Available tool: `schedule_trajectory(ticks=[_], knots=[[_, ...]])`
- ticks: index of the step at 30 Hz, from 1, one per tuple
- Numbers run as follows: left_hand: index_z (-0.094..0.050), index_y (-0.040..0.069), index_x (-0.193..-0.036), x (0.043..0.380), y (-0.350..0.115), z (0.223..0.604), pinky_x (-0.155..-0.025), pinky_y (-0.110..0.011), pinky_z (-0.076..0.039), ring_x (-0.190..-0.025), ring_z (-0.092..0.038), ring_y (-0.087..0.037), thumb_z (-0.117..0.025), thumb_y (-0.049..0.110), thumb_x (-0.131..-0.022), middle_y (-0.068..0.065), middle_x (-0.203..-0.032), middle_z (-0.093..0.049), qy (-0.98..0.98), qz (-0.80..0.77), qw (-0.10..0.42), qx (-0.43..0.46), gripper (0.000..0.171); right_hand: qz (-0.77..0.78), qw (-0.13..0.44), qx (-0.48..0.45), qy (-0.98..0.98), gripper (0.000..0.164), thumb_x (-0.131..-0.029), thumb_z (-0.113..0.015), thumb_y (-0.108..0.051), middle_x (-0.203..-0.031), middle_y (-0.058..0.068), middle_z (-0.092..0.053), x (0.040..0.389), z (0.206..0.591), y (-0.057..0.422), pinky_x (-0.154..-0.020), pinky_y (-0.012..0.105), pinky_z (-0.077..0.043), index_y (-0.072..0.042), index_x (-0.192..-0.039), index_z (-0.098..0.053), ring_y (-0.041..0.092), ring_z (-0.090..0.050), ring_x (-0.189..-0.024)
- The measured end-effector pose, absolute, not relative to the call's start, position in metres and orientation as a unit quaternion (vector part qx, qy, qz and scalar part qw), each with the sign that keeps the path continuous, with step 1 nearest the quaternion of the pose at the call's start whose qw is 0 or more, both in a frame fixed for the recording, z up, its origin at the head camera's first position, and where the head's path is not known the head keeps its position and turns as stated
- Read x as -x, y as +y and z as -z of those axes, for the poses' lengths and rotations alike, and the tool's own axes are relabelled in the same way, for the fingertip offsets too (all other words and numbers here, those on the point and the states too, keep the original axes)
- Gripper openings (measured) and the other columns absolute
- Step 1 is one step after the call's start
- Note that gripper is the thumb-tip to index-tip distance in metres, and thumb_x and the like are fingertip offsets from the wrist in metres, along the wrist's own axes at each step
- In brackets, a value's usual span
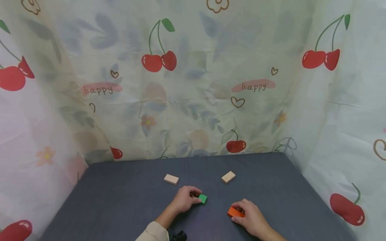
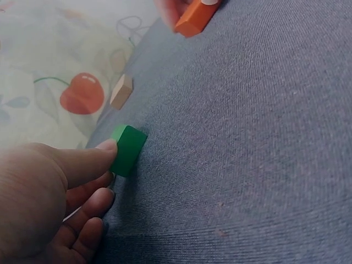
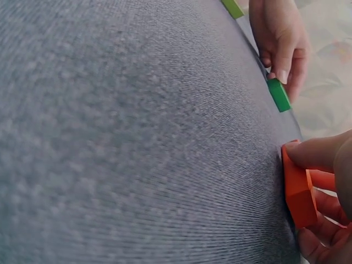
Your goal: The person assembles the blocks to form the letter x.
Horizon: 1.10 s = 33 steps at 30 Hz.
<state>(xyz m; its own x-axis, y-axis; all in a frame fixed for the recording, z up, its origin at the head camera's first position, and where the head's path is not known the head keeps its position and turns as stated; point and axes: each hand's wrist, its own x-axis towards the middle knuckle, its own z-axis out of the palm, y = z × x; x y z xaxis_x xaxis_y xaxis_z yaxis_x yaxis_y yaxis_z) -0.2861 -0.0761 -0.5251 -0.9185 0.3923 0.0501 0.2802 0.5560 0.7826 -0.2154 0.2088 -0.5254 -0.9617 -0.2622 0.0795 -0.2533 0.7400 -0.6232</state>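
Observation:
My left hand [image 1: 185, 199] pinches a small green block [image 1: 203, 198] between thumb and fingers, near the middle of the dark table. In the left wrist view the thumb lies against the near side of the green block [image 2: 128, 149], which stands low over the cloth. To the right and closer to me, my right hand [image 1: 248, 216] grips an orange block [image 1: 235, 212]. The right wrist view shows the thumb along one side of the orange block [image 3: 298, 190] and the fingers curled at the other. A gap of tabletop separates the two blocks.
Two pale wooden blocks lie farther back, one at left [image 1: 171, 179] and one at right [image 1: 228, 177]. A yellow-green piece [image 3: 232, 7] shows by the left forearm. Dark ribbed cloth covers the table [image 1: 126, 197]; a cherry-print curtain [image 1: 187, 100] hangs behind and at both sides.

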Motion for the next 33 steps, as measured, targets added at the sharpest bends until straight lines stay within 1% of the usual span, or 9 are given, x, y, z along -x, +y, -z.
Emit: schedule_trajectory(ticks=[5,14,19,24,33], knots=[[-0.075,0.008,-0.103,0.288,-0.076,0.522,-0.066,-0.029,-0.046,-0.075,-0.056,-0.011,-0.079,0.010,-0.081,0.002,-0.088,-0.066,0.878,-0.430,0.068,-0.200,0.023,0.331,0.015,0.142,0.933,0.033,-0.076,-0.083,-0.028,-0.086,-0.008,-0.055,0.218,0.523,0.208,-0.064,0.029,-0.040,-0.015,-0.104,-0.072,0.011,-0.048,-0.075],[-0.075,0.008,-0.104,0.285,-0.076,0.522,-0.067,-0.028,-0.045,-0.075,-0.055,-0.009,-0.078,0.010,-0.082,0.003,-0.088,-0.066,0.877,-0.431,0.064,-0.203,0.023,0.336,0.033,0.132,0.932,0.036,-0.076,-0.083,-0.030,-0.087,-0.006,-0.057,0.219,0.519,0.208,-0.067,0.031,-0.042,-0.011,-0.106,-0.073,0.014,-0.050,-0.078],[-0.075,0.007,-0.103,0.284,-0.077,0.523,-0.066,-0.027,-0.045,-0.074,-0.055,-0.009,-0.078,0.009,-0.081,0.003,-0.087,-0.065,0.876,-0.432,0.057,-0.206,0.022,0.333,0.026,0.122,0.935,0.037,-0.076,-0.083,-0.029,-0.088,-0.006,-0.057,0.218,0.516,0.206,-0.070,0.033,-0.044,-0.012,-0.107,-0.073,0.013,-0.051,-0.081],[-0.075,0.006,-0.103,0.284,-0.077,0.524,-0.066,-0.027,-0.045,-0.074,-0.056,-0.008,-0.078,0.009,-0.081,0.002,-0.086,-0.065,0.874,-0.435,0.055,-0.209,0.022,0.331,-0.003,0.110,0.937,0.037,-0.075,-0.084,-0.027,-0.090,-0.008,-0.058,0.215,0.515,0.202,-0.071,0.032,-0.045,-0.014,-0.108,-0.073,0.011,-0.051,-0.083],[-0.075,0.007,-0.103,0.284,-0.077,0.524,-0.066,-0.026,-0.045,-0.074,-0.056,-0.008,-0.078,0.009,-0.082,0.004,-0.085,-0.065,0.872,-0.438,0.052,-0.210,0.022,0.342,-0.098,0.100,0.929,0.035,-0.072,-0.086,-0.022,-0.089,-0.015,-0.056,0.211,0.519,0.195,-0.072,0.028,-0.045,-0.020,-0.105,-0.074,0.007,-0.050,-0.082]])
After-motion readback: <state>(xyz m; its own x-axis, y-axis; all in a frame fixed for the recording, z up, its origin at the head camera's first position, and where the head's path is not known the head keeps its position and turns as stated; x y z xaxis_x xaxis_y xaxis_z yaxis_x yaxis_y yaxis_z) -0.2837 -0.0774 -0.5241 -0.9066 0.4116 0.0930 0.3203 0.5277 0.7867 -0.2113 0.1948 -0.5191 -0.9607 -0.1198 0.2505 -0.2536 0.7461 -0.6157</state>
